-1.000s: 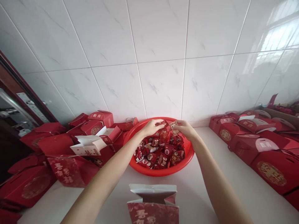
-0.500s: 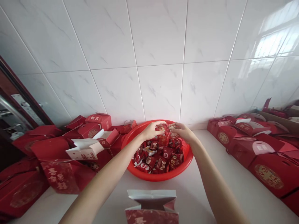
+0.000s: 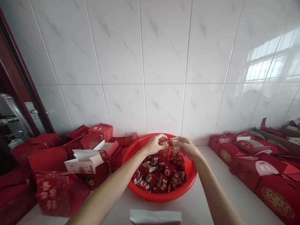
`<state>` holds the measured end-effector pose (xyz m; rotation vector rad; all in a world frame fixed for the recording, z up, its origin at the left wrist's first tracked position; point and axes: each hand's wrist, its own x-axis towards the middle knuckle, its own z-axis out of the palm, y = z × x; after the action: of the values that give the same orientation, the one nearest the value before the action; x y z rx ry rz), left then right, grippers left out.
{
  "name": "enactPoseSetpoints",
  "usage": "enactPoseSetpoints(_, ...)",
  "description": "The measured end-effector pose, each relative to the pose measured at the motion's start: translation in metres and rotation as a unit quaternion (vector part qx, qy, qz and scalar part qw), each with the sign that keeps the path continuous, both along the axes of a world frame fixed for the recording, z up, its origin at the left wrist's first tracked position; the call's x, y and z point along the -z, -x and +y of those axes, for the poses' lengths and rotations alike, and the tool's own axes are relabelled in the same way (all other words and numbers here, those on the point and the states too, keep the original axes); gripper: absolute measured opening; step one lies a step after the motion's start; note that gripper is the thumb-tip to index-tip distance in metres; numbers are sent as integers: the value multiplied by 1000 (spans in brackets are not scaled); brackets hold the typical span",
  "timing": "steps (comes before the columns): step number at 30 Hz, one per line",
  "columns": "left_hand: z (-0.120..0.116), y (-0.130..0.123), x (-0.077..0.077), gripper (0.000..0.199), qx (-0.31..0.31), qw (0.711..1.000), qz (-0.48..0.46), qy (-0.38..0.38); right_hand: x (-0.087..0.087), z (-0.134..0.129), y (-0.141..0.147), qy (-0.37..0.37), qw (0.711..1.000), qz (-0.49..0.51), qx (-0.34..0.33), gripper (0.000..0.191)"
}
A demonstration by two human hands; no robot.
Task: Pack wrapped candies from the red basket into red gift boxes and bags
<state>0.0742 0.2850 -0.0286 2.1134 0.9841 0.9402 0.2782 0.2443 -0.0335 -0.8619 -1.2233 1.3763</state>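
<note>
A round red plastic basket (image 3: 161, 197) stands on the white counter, holding many wrapped candies (image 3: 164, 172) in red and gold. Over its back part, my left hand (image 3: 155, 144) has its fingers closed around a red-wrapped candy (image 3: 165, 142). Just to the right, my right hand (image 3: 188, 147) pinches another red-and-gold packet (image 3: 175, 142). The two packets are close together; whether they touch I cannot tell. At the bottom edge, the pale top flap of a box (image 3: 155, 217) shows, the rest of it out of view.
Red gift boxes crowd the left, with an open white-lined box (image 3: 84, 162) among them. More red boxes (image 3: 252, 168) line the right side. A tiled wall (image 3: 164, 107) rises behind, and a metal faucet-like fixture (image 3: 10, 107) is at far left.
The view has tilted up, so the basket and boxes appear lower, and the front box is mostly cut off. Both hands remain over the basket's back with the packets.
</note>
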Motion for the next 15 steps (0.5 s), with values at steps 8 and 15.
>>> enactPoseSetpoints(8,-5,-2,-11,34,10,998,-10,62,-3,-2,-2,-5,999,-46,-3,24)
enactPoseSetpoints(15,6,1,-6,37,3,995,-37,93,-2,1,-2,-19,998,-18,53,18)
